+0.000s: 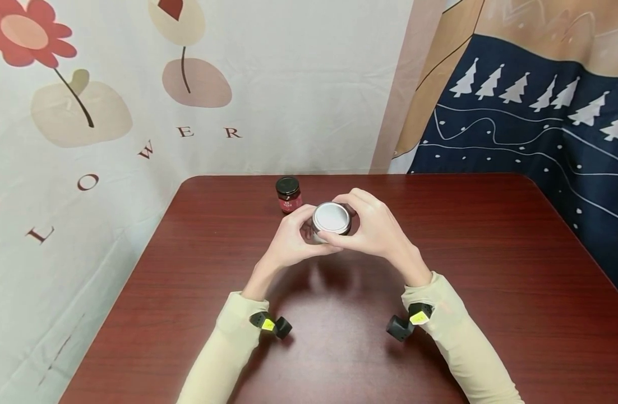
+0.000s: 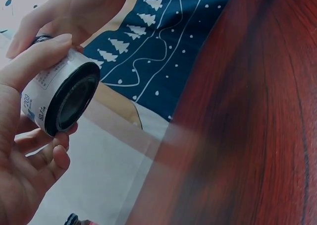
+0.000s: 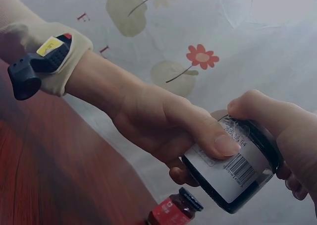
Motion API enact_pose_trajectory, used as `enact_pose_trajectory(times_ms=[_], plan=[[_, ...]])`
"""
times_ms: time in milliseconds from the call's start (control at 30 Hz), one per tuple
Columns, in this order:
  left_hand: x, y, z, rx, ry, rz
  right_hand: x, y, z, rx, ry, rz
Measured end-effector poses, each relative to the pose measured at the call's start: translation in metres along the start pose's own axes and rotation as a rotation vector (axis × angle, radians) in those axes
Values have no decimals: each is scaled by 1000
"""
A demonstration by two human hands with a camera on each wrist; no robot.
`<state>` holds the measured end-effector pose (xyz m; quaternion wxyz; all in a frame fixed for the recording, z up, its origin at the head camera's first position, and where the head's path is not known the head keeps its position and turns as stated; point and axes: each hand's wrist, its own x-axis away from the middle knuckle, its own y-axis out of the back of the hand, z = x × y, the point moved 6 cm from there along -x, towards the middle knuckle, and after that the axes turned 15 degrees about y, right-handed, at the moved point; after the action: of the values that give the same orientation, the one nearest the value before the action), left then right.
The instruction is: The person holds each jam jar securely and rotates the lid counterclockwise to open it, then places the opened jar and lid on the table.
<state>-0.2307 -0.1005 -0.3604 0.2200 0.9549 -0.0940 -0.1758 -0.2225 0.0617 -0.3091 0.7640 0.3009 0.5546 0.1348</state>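
Held up over the table is a glass jar (image 3: 225, 178) with dark contents, a silver-topped lid (image 1: 331, 217) and a white label (image 2: 42, 93) printed with a barcode. My left hand (image 1: 289, 241) grips the jar's body, its thumb pressed on the label. Around the lid end, the thumb and fingers of my right hand (image 1: 374, 227) hold on from the other side. Seen from the left wrist, the jar is tilted, with its dark round base (image 2: 77, 98) showing. Whether the lid is loose cannot be seen.
A second jar (image 1: 289, 194), with a black lid and red label, stands near the table's back edge, just left of the held jar. The reddish-brown table (image 1: 490, 252) meets a white printed cloth (image 1: 309, 112) behind and a navy tree-patterned cloth (image 1: 516, 134) at right.
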Motion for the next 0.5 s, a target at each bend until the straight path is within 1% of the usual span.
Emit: enact_pose_trajectory(times_ms=[200,400,500], plan=[[0,-4,-3,-11,7,-9,2,4,0,-2,-2,8],[1,-9,-7,-31,-3,-16,2,9,0,4,7,24],[2,-11,-8,-24,-1,-20,3,9,-1,5,8,36]])
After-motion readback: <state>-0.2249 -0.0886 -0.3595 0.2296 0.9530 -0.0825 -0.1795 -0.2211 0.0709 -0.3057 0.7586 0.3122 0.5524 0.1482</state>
